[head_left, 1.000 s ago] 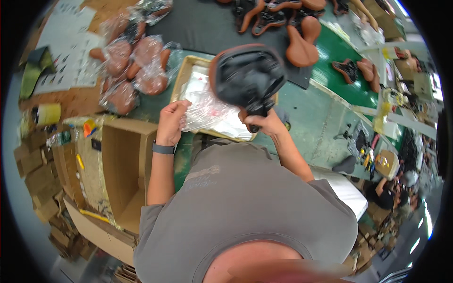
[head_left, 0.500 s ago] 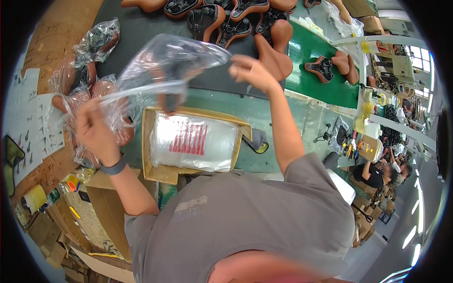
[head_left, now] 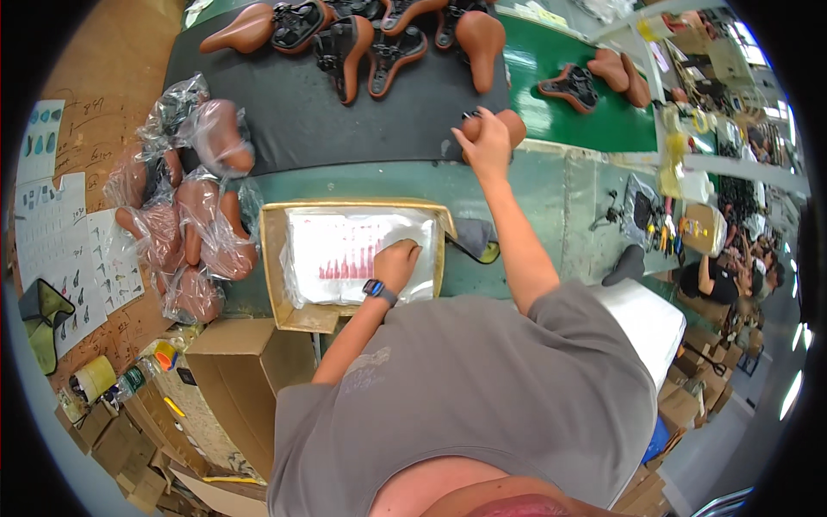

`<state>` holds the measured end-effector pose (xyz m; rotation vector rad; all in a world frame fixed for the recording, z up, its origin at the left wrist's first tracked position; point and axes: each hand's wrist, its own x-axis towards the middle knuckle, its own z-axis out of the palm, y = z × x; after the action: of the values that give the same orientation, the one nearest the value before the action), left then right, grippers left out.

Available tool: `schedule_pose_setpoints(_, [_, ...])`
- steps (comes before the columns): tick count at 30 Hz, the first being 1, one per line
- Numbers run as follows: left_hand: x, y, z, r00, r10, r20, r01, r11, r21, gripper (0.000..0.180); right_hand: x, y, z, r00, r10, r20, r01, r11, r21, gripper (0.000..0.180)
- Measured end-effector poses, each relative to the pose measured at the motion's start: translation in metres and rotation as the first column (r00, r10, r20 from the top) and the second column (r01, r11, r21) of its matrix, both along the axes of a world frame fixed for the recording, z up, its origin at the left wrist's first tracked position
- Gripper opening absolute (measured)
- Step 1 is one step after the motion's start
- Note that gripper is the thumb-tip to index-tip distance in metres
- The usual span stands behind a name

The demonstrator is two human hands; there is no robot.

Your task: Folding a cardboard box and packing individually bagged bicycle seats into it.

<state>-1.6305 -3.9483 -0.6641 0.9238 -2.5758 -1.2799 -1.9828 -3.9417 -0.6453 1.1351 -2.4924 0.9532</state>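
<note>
Resting on a stack of clear plastic bags in a shallow cardboard tray, left hand fingers curled, gripping nothing visible. Right hand fingers close around a brown leather bicycle saddle at the desk's far edge.

Factory packing line, brown bicycle saddles on conveyor belt, bagged saddles, cardboard boxes

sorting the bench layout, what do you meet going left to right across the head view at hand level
paper sheets → bagged saddles → tray → left hand → right hand → green belt
</note>
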Motion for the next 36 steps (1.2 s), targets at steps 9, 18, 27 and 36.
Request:
schedule_pose_setpoints(9, [0.023,0.072,-0.118,0.968,-0.048,0.247,0.069,0.995,-0.074,0.025,0.131,0.42,-0.002,0.634,-0.555,0.538,0.444,0.831,0.334,0.104])
schedule_pose_setpoints(18, [0.038,0.098,-0.118,0.977,0.065,0.201,-0.031,0.986,-0.167,0.03,0.225,0.475,-0.064,-0.336,-0.014,0.942,0.417,0.895,0.161,0.078])
schedule_pose_setpoints(27, [0.118,0.055,-0.038,0.849,0.529,-0.015,-0.345,0.574,0.743,0.024,0.266,0.388,0.052,-0.158,0.326,0.932,0.324,0.909,-0.263,0.047])
schedule_pose_setpoints(36, [0.183,0.054,0.106,0.845,0.454,-0.284,0.15,0.308,0.939,0.01,0.306,0.185,0.039,-0.78,0.425,0.459,0.243,0.882,-0.404,0.047])
